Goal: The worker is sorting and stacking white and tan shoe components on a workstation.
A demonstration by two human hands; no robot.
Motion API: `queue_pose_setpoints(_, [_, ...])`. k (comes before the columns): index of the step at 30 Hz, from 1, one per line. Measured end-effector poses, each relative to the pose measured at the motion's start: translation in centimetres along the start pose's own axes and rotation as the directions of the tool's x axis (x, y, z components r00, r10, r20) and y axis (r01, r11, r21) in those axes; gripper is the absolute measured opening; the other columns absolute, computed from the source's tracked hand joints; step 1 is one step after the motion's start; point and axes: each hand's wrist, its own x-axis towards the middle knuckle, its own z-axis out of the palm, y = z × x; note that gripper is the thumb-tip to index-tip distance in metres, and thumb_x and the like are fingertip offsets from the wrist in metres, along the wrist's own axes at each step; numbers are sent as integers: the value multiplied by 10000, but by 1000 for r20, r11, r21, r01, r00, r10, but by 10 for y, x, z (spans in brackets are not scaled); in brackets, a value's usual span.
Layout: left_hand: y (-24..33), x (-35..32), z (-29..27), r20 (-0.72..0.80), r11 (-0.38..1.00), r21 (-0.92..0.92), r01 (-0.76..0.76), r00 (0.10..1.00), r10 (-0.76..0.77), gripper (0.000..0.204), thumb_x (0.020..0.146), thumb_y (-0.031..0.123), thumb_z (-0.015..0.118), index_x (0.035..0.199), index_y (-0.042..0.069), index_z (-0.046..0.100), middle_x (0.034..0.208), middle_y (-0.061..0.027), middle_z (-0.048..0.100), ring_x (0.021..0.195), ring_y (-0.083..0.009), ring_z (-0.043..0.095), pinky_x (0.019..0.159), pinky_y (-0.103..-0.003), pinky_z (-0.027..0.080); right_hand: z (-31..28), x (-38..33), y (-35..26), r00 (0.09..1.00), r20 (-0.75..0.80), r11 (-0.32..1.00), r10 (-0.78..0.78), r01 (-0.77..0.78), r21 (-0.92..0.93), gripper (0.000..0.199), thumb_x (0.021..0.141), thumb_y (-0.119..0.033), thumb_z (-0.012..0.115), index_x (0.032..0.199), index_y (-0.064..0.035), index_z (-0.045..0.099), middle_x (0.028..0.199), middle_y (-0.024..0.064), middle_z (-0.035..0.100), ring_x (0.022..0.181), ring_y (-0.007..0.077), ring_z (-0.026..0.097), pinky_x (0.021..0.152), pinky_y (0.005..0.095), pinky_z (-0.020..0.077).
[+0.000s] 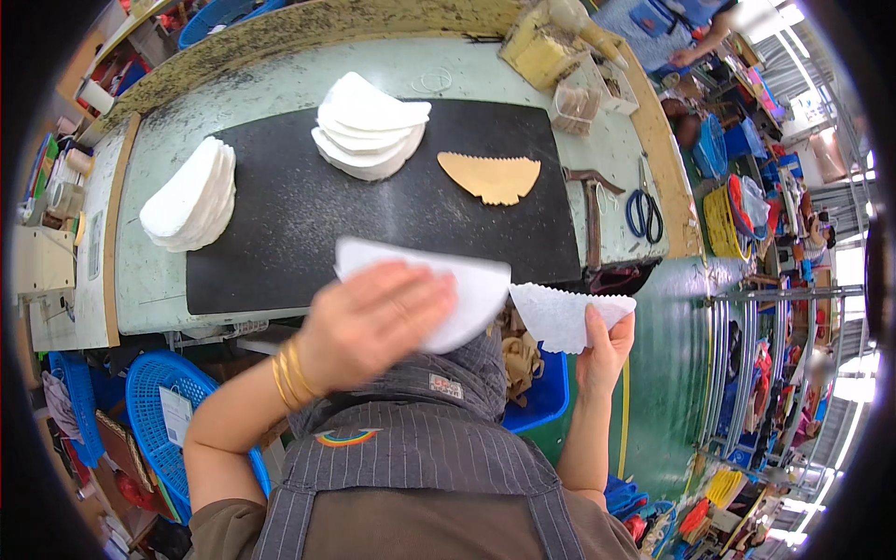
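Observation:
Above the table's near edge, my left hand (383, 313), slightly blurred, grips a smooth white half-round piece (481, 294); its fingers lie across the top and its thumb is hidden. My right hand (609, 350) pinches a white half-round piece with a zigzag edge (555, 315) between thumb and fingers, out past the table's edge. The two pieces nearly meet. A tan piece with a toothed edge (490, 175) lies on the black mat (280, 252). One stack of white half-round pieces (369, 131) sits at the mat's far side, another white stack (191, 198) at its left.
Right of the mat lie a hammer (593, 219) and dark-handled scissors (644, 213). A small open box (611, 89) and a yellow block (537, 51) stand at the far right corner. Blue baskets (154, 392) stand below left, a blue bin (551, 397) below right. Another person (653, 37) is beyond the table.

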Motion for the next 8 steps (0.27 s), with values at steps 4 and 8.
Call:
queue_pose_setpoints(4, [-73, -39, 9, 374, 972, 220, -84, 927, -5, 429, 749, 182, 644, 1152, 43, 597, 1227, -106, 576, 1170, -270, 506, 1010, -404, 397, 48, 20, 13, 995, 100, 999, 1, 2, -32, 290, 830, 20, 639, 1079, -12, 493, 1019, 71, 612, 924, 121, 585, 807, 266, 467])
queue_pose_setpoints(8, [-71, -56, 3, 243, 934, -147, 325, 928, -284, 685, 738, 400, 741, 1254, 21, 497, 1314, -161, 483, 1206, -326, 462, 1038, -424, 361, 106, 31, 13, 964, 259, 995, -58, 77, -66, 320, 822, 16, 653, 1099, -3, 495, 1038, 78, 609, 918, 122, 584, 808, 260, 464])
